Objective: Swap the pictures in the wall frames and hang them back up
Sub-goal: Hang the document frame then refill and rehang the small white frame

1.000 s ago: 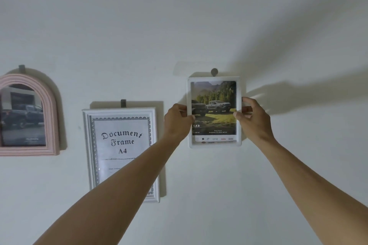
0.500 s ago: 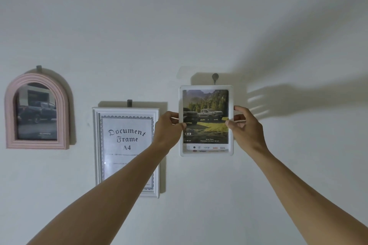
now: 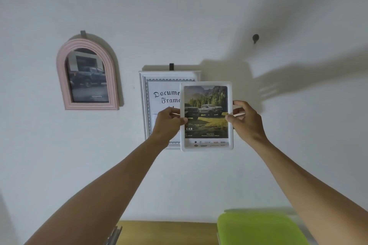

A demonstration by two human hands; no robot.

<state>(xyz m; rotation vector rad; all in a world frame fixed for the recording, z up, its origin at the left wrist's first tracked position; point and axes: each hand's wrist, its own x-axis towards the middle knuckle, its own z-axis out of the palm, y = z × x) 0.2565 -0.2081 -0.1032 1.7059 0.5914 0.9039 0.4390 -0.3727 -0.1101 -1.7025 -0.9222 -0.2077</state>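
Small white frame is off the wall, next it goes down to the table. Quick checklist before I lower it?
1. Left hand grips the small white rectangular frame: ok.
2. Right hand grips its other edge: ok.
3. Frame clear of the dark wall hook: ok.
4. Frame upright, picture facing the person: ok.
5. Bare spot on the wooden table beside the green pad: ok.
6. Back clips: cannot tell.

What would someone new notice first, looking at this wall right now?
First, the small white frame with a truck picture, held off the wall at centre by the left hand and right hand, partly covering the document frame behind it. Its bare hook sits upper right; a pink arched frame hangs at left.
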